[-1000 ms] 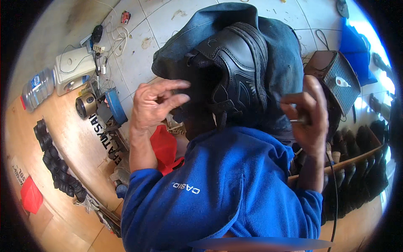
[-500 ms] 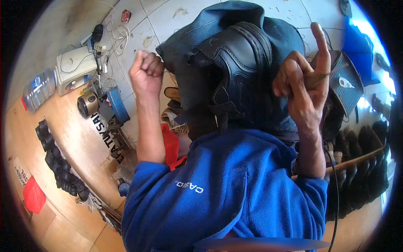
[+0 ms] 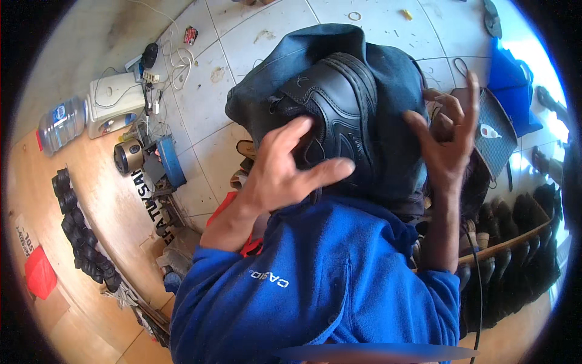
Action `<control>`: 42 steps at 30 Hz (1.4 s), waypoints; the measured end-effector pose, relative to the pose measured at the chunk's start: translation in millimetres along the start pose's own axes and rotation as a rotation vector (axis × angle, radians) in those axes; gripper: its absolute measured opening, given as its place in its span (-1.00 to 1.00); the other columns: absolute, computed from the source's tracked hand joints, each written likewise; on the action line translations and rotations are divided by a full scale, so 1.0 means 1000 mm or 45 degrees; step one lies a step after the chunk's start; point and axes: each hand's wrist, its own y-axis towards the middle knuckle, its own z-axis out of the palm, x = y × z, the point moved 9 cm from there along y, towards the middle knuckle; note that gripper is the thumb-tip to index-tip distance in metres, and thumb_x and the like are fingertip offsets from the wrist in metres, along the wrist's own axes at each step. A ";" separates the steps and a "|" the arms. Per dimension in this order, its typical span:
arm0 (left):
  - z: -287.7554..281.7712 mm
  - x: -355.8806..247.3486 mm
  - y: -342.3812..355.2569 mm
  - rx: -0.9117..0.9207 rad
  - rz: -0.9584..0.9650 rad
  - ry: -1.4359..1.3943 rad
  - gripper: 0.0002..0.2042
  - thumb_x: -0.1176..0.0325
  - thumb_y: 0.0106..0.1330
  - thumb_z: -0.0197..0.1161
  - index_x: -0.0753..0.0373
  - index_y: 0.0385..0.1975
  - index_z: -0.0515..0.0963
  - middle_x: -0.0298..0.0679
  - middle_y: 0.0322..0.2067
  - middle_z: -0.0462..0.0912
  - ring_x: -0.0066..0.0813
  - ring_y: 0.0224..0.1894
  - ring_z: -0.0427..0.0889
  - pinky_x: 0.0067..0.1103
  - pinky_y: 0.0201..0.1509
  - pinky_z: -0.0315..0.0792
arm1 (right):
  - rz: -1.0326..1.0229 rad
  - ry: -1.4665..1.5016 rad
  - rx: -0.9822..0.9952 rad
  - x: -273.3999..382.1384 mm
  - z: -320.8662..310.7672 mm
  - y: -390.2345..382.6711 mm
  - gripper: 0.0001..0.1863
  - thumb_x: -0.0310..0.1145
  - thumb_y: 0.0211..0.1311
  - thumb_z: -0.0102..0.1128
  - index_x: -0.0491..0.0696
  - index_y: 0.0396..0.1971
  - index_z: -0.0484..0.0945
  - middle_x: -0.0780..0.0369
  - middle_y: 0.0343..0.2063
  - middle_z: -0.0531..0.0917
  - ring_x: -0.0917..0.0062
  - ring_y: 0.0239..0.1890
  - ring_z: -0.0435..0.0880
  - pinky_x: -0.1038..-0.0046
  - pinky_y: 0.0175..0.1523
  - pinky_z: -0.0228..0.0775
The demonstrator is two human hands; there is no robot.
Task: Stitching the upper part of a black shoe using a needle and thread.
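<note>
A black shoe (image 3: pixel 339 103) lies on its side across my lap, on dark blue-grey cloth (image 3: pixel 397 79). My left hand (image 3: pixel 282 161) is at the shoe's collar and laces, its thumb and index finger spread wide. Whether its fingertips touch the shoe I cannot tell, and its other fingers are partly hidden. Right of the shoe, my right hand (image 3: pixel 451 130) is raised over the cloth's edge. Its thumb stands apart, the index finger points up and the other fingers bend loosely. I see nothing held in either hand.
Rows of dark shoes (image 3: pixel 509 261) stand along a wooden rack at right. Beyond my right hand are a grey textured mat (image 3: pixel 494 130) and a blue bag (image 3: pixel 512 85). At left are a plastic water bottle (image 3: pixel 63 124), a white appliance (image 3: pixel 115 97) and cables (image 3: pixel 182 64).
My left hand has gone from a raised fist at the left to the shoe, opening its fingers. My right hand has dropped slightly and loosened. The shoe appears lower and further left.
</note>
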 end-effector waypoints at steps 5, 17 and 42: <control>0.006 0.005 0.034 0.200 -0.179 -0.294 -0.80 0.35 0.10 0.40 0.34 -0.37 0.63 -0.31 -0.41 0.68 -0.69 -0.35 0.55 -0.66 -0.18 0.44 | -0.192 -0.110 0.002 0.022 -0.005 -0.006 -0.18 -0.55 0.14 0.22 0.04 0.35 -0.01 0.20 -0.43 0.59 0.61 -0.43 0.61 0.52 -0.40 0.52; 0.006 0.031 0.034 0.116 -0.207 -0.375 -0.82 0.32 0.08 0.43 0.29 -0.51 0.62 -0.42 -0.55 0.62 -0.73 -0.48 0.50 -0.71 -0.31 0.40 | -0.392 -0.411 0.025 0.050 -0.013 -0.043 -0.74 -0.62 0.10 0.18 -0.17 -0.17 0.60 0.10 -0.36 0.64 0.35 -0.29 0.67 0.44 -0.23 0.51; 0.009 0.030 0.035 0.216 -0.061 -0.255 -0.77 0.28 0.09 0.41 0.33 -0.58 0.59 -0.29 -0.57 0.65 -0.67 -0.53 0.49 -0.65 -0.37 0.40 | -0.547 -0.920 0.695 0.094 0.048 -0.030 -0.62 -0.51 -0.07 0.21 -0.04 -0.13 0.62 0.35 -0.44 0.48 0.60 -0.55 0.47 0.52 -0.53 0.43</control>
